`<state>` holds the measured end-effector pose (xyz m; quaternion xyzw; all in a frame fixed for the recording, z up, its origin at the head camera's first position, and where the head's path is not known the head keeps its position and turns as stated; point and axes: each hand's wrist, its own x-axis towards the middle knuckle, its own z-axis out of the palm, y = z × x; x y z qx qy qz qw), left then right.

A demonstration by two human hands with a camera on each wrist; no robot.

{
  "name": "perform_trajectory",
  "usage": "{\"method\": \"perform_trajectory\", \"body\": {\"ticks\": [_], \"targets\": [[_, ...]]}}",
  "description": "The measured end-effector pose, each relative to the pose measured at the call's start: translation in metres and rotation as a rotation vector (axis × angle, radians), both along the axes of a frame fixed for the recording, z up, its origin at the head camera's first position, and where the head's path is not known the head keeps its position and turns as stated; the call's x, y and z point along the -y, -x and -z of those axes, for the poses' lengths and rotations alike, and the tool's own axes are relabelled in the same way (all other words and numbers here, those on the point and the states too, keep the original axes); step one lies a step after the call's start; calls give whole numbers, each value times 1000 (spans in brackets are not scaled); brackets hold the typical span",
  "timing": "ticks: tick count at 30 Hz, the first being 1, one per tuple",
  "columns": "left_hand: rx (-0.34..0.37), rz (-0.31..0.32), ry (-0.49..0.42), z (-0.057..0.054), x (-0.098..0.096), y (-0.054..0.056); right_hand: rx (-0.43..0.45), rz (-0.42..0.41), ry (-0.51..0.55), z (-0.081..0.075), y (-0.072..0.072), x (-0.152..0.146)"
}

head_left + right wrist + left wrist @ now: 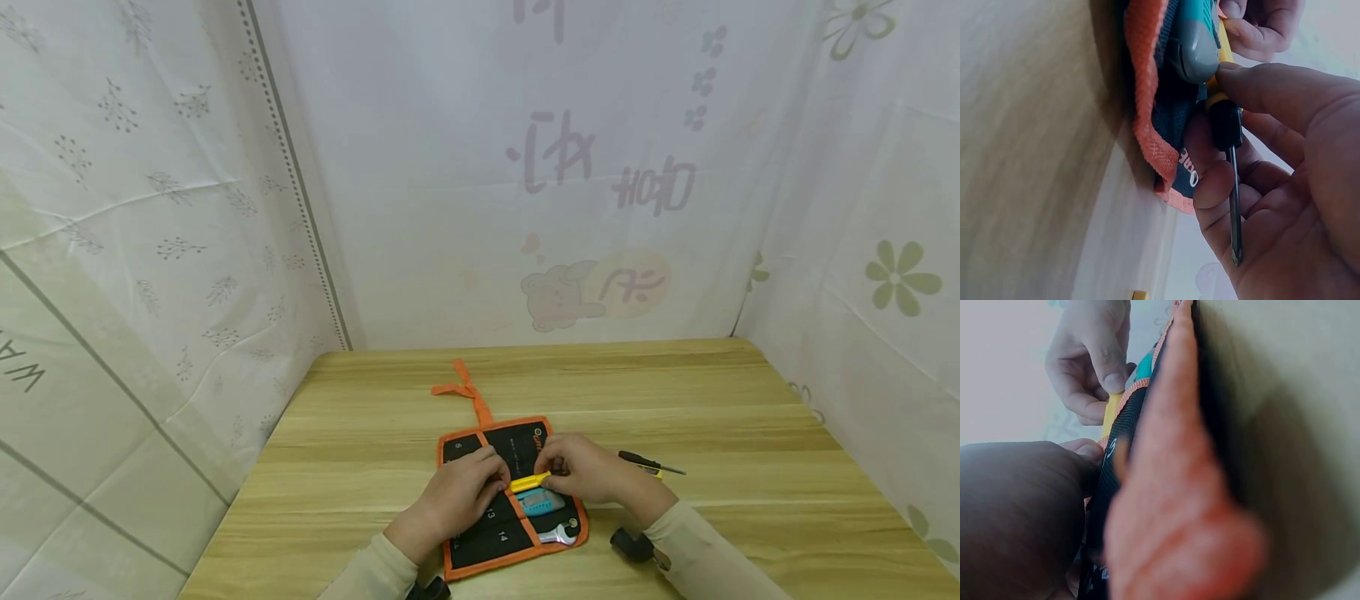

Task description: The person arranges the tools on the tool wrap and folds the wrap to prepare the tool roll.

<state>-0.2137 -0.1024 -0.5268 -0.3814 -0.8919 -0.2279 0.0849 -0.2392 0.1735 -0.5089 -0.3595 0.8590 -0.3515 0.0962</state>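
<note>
A black tool roll [477, 553] with orange edging lies unrolled on the table. My right hand [588, 471] pinches a yellow-handled screwdriver [529, 482] between thumb and fingers. Its black collar and bare metal shaft with a cross tip show in the right wrist view, pointing back along the palm. The handle's far end sits at the orange-trimmed pocket edge, where my left hand [459, 497] pinches the trim. Beside the screwdriver, a teal and grey utility knife [540, 502] sits in a pocket, then a silver wrench [557, 536].
On the wooden table [360, 450], a second screwdriver [639, 459] with a black handle lies beyond my right wrist. Orange tie straps [468, 387] stretch from the roll's far edge. Printed cloth hangings [450, 208] stand behind and on both sides of the table.
</note>
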Motion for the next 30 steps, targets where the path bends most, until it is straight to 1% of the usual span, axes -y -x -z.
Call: {"method": "perform_trajectory", "body": {"ticks": [4,11,17,21,25,30], "targets": [[-9,12,0,-1,0,-1,6,0,-25,1,0,1],[-21,33,15,-1,-1,0,51,6,-68,1,-2,6],[-48,68,14,0,-1,0,34,24,-79,1,-5,10],[-44,77,4,1,-1,0,21,24,-89,2,-6,12],[-37,78,6,1,0,0,34,28,-101,2,-7,14],[-8,83,3,0,0,0,27,29,-112,3,-7,15]]}}
